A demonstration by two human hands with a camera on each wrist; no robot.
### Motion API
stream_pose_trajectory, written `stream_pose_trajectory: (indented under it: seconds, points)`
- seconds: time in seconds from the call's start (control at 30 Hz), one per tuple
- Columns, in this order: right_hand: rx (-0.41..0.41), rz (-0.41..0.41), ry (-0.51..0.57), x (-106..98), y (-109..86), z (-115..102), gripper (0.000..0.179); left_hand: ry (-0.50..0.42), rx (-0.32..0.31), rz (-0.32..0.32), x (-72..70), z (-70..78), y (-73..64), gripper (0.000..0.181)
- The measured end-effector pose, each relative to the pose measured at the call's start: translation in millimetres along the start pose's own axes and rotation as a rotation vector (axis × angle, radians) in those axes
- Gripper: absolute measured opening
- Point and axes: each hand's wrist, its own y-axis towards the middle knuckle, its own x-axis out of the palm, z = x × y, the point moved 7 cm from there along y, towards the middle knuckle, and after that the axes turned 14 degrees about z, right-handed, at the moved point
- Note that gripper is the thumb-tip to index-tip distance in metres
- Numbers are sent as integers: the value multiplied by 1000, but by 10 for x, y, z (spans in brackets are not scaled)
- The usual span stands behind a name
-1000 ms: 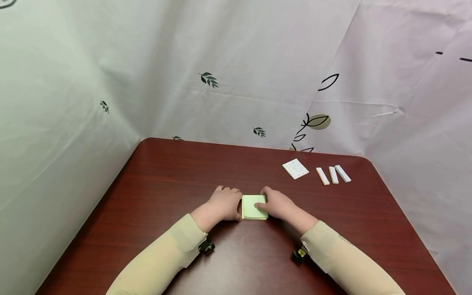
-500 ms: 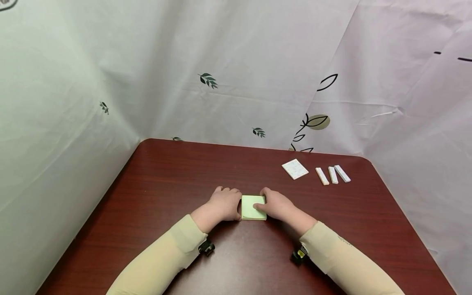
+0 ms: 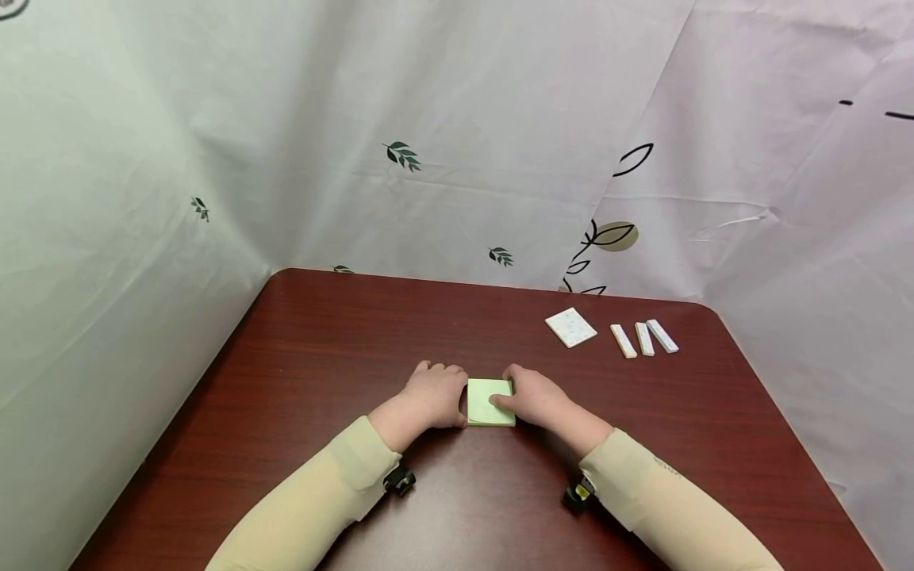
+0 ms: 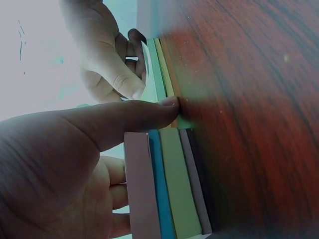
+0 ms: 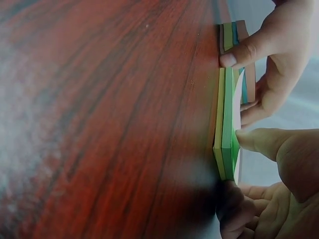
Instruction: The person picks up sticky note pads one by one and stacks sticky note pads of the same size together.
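Note:
A square stack of sticky note pads (image 3: 481, 390), light green on top, lies flat on the table's middle. The right wrist view shows green (image 5: 228, 124), yellow (image 5: 218, 119) and orange layers. My right hand (image 3: 537, 395) grips the stack's right side, thumb pressing on top, fingers along the outer edge. To its left, under my left hand (image 3: 434, 395), is a second stack of sticky note pads (image 4: 173, 184) with pink, blue, yellow-green and purple layers, mostly hidden in the head view. My left hand curls round it, thumb at the near side where the stacks meet, fingers behind.
On the table (image 3: 343, 333), back right, lie a white speckled square (image 3: 571, 327) and three narrow white strips, one strip (image 3: 624, 341) set slightly apart. White patterned sheeting (image 3: 457, 143) hangs around the table's far and side edges.
The green top pad has come more squarely over the yellow one, whose edge showed at the left and near sides before. Both hands have stayed almost in place.

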Motion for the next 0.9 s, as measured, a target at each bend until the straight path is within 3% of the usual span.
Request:
stream_pose_trajectory:
  seconds: [0.3,0.47,0.9]
  points:
    - [-6,15,-11,3,-7,10,42,-10,21,-51,-11,18,-18,82]
    - [-8,14,-5,3,-6,9,40,-27,18,-48,-18,23,-16,93]
    - [-1,10,-5,16,-5,19,41,10,15,-33,13,30,20,81]
